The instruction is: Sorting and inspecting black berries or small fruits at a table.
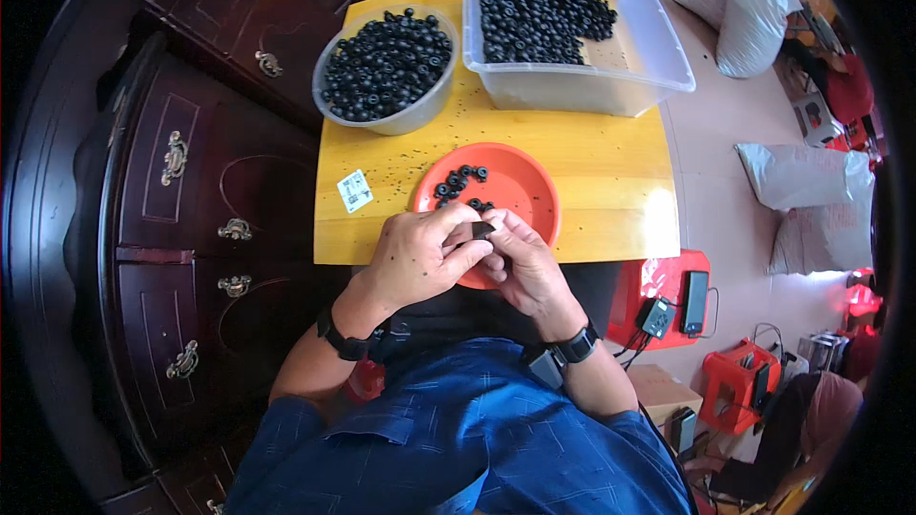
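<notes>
My left hand (pixel 425 250) and my right hand (pixel 530 269) meet over the near side of a round orange-red plate (pixel 536 172). Their fingertips pinch a small dark piece (pixel 484 230) between them; it looks like one of the black ring-shaped parts, though fingers cover much of it. On the plate, just beyond my fingers, lie several black ring-shaped parts (pixel 454 183) with holes through the middle. Behind the plate, a round clear tub (pixel 412 122) is heaped with such parts. To its right, a larger rectangular clear bin (pixel 572 86) holds many more, gathered toward its left side.
The yellow table (pixel 611 186) carries dark crumbs and a white printed label (pixel 354 191). Dark wooden drawers (pixel 191 162) stand close on the left. On the right are a red stool (pixel 658 291) with electronic devices, stuffed sacks (pixel 811 200) and a seated person (pixel 801 429).
</notes>
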`<state>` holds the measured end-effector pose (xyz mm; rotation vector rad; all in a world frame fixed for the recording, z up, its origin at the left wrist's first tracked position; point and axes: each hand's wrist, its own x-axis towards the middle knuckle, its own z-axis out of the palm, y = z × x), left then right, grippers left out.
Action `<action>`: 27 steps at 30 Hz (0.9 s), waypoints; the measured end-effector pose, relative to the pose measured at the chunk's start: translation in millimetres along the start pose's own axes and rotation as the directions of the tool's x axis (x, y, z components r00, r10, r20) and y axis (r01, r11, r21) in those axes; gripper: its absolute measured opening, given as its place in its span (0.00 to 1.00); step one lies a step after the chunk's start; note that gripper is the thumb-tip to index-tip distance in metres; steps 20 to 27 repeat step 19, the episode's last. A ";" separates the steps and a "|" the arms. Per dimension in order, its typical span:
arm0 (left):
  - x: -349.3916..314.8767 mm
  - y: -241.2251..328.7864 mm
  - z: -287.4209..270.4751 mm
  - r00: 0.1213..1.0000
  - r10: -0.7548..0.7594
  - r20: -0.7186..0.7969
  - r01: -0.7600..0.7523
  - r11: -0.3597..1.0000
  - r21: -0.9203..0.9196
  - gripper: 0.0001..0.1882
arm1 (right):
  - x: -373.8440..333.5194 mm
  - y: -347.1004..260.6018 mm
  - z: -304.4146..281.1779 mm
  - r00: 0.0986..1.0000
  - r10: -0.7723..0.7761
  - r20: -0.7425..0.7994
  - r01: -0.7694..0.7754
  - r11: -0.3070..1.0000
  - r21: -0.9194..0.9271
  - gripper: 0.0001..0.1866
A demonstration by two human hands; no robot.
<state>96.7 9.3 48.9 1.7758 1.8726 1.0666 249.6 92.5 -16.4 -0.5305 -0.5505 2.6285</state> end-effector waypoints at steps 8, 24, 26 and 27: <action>54.0 -48.5 -91.1 0.901 -0.036 -0.433 0.212 0.906 0.366 0.12 | -2.8 -11.4 -11.3 0.993 0.048 -0.104 -0.026 0.978 0.206 0.12; 15.6 -5.9 -22.7 0.996 -0.092 0.006 0.092 0.995 0.043 0.18 | 2.9 -12.0 -4.7 0.999 0.044 -0.011 -0.040 0.963 0.265 0.17; 15.6 -5.9 -22.7 0.996 -0.092 0.006 0.092 0.995 0.043 0.18 | 2.9 -12.0 -4.7 0.999 0.044 -0.011 -0.040 0.963 0.265 0.17; 15.6 -5.9 -22.7 0.996 -0.092 0.006 0.092 0.995 0.043 0.18 | 2.9 -12.0 -4.7 0.999 0.044 -0.011 -0.040 0.963 0.265 0.17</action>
